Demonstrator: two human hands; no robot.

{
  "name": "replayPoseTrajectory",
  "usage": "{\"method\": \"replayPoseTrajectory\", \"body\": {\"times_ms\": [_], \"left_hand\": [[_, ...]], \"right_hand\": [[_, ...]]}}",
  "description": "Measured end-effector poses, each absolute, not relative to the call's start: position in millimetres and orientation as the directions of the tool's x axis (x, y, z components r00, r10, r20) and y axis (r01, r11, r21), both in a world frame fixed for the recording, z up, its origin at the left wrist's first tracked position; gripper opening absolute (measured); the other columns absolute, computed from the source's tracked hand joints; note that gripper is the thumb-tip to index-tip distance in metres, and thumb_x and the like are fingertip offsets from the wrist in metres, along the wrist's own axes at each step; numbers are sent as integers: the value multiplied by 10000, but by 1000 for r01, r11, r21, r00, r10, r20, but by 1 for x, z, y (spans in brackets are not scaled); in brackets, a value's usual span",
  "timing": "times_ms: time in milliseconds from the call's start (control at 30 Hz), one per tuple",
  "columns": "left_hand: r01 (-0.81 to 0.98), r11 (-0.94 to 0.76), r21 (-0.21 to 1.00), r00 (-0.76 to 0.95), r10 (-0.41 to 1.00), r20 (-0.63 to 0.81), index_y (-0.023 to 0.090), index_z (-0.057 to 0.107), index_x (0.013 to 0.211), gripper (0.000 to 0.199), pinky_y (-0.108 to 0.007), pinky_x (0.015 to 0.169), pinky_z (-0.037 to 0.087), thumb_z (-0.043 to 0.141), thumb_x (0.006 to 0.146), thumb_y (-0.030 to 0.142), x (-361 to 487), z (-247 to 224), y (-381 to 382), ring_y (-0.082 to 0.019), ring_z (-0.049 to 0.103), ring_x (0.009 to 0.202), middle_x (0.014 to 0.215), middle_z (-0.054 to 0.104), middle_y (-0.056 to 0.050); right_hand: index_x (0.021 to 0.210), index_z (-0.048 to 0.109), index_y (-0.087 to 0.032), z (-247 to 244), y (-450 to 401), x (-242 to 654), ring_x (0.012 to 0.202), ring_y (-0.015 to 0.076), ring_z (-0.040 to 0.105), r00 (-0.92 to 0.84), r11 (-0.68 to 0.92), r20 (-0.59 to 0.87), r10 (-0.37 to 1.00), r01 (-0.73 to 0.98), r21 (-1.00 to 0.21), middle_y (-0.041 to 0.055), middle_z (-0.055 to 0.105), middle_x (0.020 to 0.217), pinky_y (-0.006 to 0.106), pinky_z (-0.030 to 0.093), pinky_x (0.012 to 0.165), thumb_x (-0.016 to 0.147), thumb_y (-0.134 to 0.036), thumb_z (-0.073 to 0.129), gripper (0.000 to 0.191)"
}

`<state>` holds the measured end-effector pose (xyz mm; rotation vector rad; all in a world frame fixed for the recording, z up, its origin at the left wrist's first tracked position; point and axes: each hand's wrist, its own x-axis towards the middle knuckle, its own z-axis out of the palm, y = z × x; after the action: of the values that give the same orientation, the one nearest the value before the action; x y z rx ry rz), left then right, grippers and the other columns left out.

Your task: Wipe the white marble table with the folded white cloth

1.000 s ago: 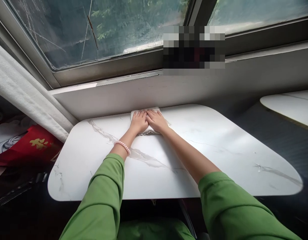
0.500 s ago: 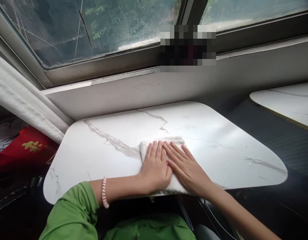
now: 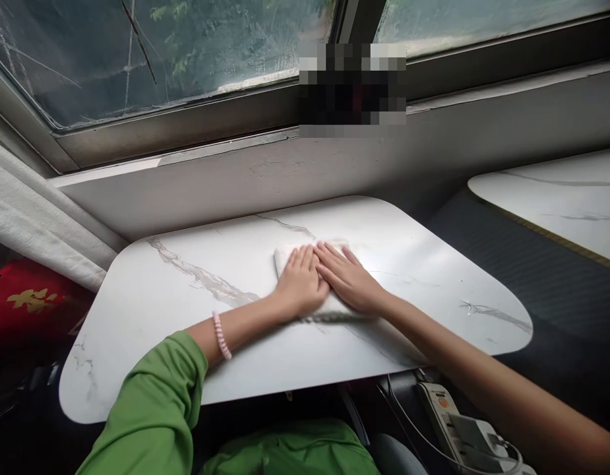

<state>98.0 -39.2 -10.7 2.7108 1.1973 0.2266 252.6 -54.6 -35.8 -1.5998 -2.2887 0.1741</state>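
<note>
A folded white cloth lies on the white, marble-patterned tabletop, near its middle. My left hand rests flat on the left part of the cloth, palm down, its fingers stretched out. Over the right part lies my right hand, also palm down, with its fingers extended. The two hands meet at the fingertips and cover much of the cloth. A pink beaded bracelet circles my left wrist.
Behind the tabletop is a wall under a window. A white curtain and a red item are at the left. Another marbled top stands at the right. A power strip with cables sits below the front edge.
Both hands and the cloth have moved away from the front edge, toward the window. The view has shifted, and the power strip now shows at the lower right.
</note>
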Motion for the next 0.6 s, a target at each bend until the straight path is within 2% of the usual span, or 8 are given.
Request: {"method": "replayPoseTrajectory", "body": {"times_ms": [67, 167, 267, 467, 600], "left_hand": [[751, -635, 180, 631, 771, 86, -24, 266, 1432, 607, -396, 1189, 121, 247, 927, 312, 106, -13, 3, -235, 163, 1432, 1534, 230, -171], [784, -605, 141, 589, 796, 140, -2, 325, 1413, 568, -382, 1184, 114, 273, 928, 289, 118, -15, 64, -220, 230, 1414, 1514, 297, -160], [838, -530, 129, 504, 843, 187, 36, 381, 1389, 516, -407, 1175, 129, 294, 926, 247, 128, -15, 103, -226, 291, 1385, 1489, 357, -145], [857, -501, 118, 469, 855, 223, 76, 404, 1381, 493, -418, 1165, 151, 306, 932, 253, 131, -17, 118, -228, 319, 1366, 1470, 395, -123], [857, -506, 103, 479, 853, 206, 79, 373, 1407, 508, -416, 1173, 119, 277, 947, 271, 129, -18, 115, -219, 287, 1385, 1492, 361, -115]], "right_hand": [[1499, 233, -209, -34, -7, 255, 1414, 217, 226, -288, 338, 190, 938, 880, -333, 54, 312, 1519, 503, 206, 1146, 984, -390, 168, 550], [1436, 387, -194, -30, 60, 255, 1381, 197, 318, -173, 260, 231, 957, 865, -429, 63, 412, 1467, 487, 230, 1134, 977, -301, 153, 526], [1374, 475, -156, -28, 104, 252, 1367, 196, 346, -99, 200, 250, 963, 885, -420, 72, 458, 1437, 462, 236, 1133, 959, -263, 199, 510], [1363, 487, -160, -31, 120, 254, 1348, 198, 372, -108, 200, 280, 954, 925, -322, 67, 458, 1438, 453, 263, 1118, 917, -211, 244, 510], [1392, 435, -88, -32, 110, 257, 1368, 206, 338, -138, 214, 270, 953, 936, -279, 95, 417, 1464, 437, 242, 1129, 913, -213, 235, 534]]}}
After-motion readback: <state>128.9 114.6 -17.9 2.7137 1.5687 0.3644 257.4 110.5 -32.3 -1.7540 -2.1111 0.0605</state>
